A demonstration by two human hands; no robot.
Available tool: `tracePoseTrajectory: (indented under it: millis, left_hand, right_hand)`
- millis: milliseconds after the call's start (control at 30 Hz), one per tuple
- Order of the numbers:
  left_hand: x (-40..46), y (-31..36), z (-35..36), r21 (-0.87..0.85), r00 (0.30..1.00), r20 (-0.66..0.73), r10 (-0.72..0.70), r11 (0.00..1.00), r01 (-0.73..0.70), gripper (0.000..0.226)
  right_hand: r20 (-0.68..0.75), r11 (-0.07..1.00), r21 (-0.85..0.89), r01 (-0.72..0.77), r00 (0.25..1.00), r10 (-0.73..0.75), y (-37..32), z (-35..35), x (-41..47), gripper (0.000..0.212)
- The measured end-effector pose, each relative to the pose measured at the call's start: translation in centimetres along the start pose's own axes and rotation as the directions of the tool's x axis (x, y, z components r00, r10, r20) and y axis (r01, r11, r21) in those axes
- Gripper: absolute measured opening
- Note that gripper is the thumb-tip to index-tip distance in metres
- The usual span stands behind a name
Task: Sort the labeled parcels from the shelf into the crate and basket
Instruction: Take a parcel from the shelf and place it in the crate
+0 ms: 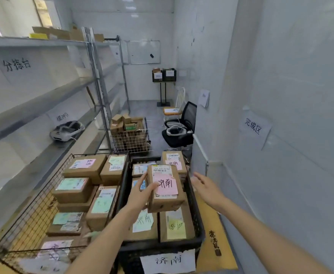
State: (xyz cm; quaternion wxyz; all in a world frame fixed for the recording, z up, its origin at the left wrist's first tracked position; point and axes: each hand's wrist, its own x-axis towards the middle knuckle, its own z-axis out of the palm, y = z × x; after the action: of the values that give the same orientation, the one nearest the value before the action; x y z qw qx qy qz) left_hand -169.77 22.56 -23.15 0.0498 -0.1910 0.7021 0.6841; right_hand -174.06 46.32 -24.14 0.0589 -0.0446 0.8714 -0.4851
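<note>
My left hand point(140, 192) holds a brown cardboard parcel point(165, 202) with a pink handwritten label, over the black plastic crate point(162, 245). Its fingers curl around the parcel's left side. To the right of the parcel my right hand point(203, 186) hovers open, not touching it, above the crate's right rim. The crate holds several labeled parcels and carries a white paper sign on its front. Left of it stands a black wire basket point(33, 210) with several parcels bearing green and pink labels.
Grey metal shelves point(43, 99) run along the left, with a white headset point(67, 131) on one. A white wire cart point(131, 140) full of boxes stands behind the basket. A black office chair point(182, 125) is further back. A white wall is close on the right.
</note>
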Motion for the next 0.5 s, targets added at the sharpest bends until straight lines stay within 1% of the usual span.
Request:
tracePoseTrajectory:
  millis: [33,67,100,133,200,267,300,367,433,500]
  left_hand:
    - [1.2,-0.7,1.0,0.006,1.0,0.012,-0.028,1.0,0.028,0.059]
    - [2.4,-1.4,1.9,0.009,0.998,0.026,-0.051,0.999,0.051,0.056]
    - [3.6,-2.2,2.8,0.009,0.997,0.044,-0.068,0.998,0.068,0.054]
    - [4.8,-3.0,3.6,0.016,0.995,0.06,-0.076,0.997,0.075,0.058]
    - [7.0,-4.4,5.1,0.022,0.993,0.083,-0.08,0.997,0.079,0.062]
    - [9.0,-5.8,6.3,0.024,0.991,0.102,-0.084,0.996,0.082,0.062]
    - [9.8,-6.4,6.8,0.021,0.99,0.112,-0.091,0.996,0.089,0.063]
    - [11.3,-7.8,7.6,0.031,0.986,0.118,-0.118,0.993,0.115,0.067]
    - [12.6,-8.8,7.8,0.024,0.983,0.113,-0.141,0.99,0.139,0.065]
    - [13.6,-9.5,7.7,0.021,0.983,0.114,-0.146,0.989,0.145,0.063]
  right_hand:
    - [0.009,1.0,-0.006,-0.005,1.0,0.005,0.7,0.1,0.3,0.092]
    - [0.03,1.0,-0.014,-0.017,0.999,0.017,1.7,0.3,0.7,0.094]
    - [0.049,0.999,-0.018,-0.039,0.998,0.04,2.3,0.6,1.0,0.083]
    - [0.064,0.997,-0.006,-0.072,0.995,0.072,3.3,0.9,1.6,0.072]
    - [0.113,0.991,-0.002,-0.131,0.985,0.13,4.5,1.3,2.4,0.061]
    - [0.165,0.99,0.005,-0.138,0.977,0.136,5.4,1.4,3.1,0.05]
    - [0.187,0.988,-0.004,-0.155,0.97,0.153,5.2,1.4,3.4,0.048]
    - [0.215,0.988,-0.038,-0.149,0.964,0.154,6.2,1.9,4.4,0.05]
    - [0.219,0.987,-0.056,-0.148,0.963,0.157,7.9,2.7,5.5,0.055]
    - [0.23,0.984,-0.064,-0.165,0.957,0.176,9.0,3.2,6.4,0.052]
